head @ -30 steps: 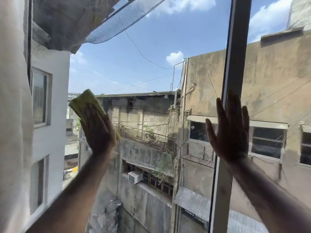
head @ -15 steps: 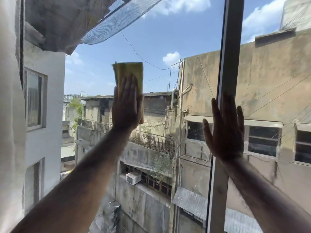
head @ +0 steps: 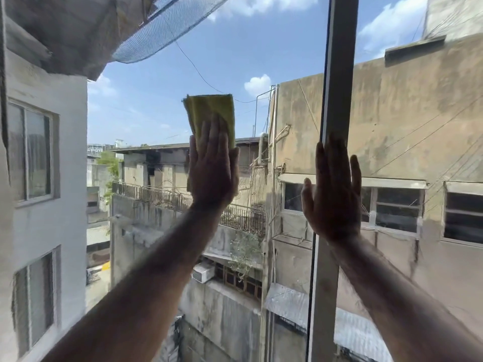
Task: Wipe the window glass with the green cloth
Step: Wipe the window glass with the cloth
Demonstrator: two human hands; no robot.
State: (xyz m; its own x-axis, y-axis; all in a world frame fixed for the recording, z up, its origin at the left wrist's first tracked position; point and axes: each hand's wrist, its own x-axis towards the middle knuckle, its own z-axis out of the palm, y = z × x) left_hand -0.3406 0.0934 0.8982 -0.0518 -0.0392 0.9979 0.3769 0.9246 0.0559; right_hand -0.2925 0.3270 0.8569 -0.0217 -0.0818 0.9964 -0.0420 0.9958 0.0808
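Observation:
A folded yellow-green cloth (head: 213,111) is pressed flat against the window glass (head: 162,105) under my left hand (head: 213,168), whose fingers lie together and point up. The cloth's top half sticks out above the fingertips against the sky. My right hand (head: 333,194) rests flat with fingers spread on the vertical window frame (head: 339,61) and holds nothing. Both forearms reach up from the bottom of the view.
The grey frame post splits the glass into a wide left pane and a right pane (head: 418,126). A pale wall or curtain edge (head: 5,231) borders the far left. Outside are concrete buildings, a railing, cables and netting overhead.
My left hand has slid the cloth from the lower left of the pane up and to the right, toward the frame post. My right hand has stayed on the frame.

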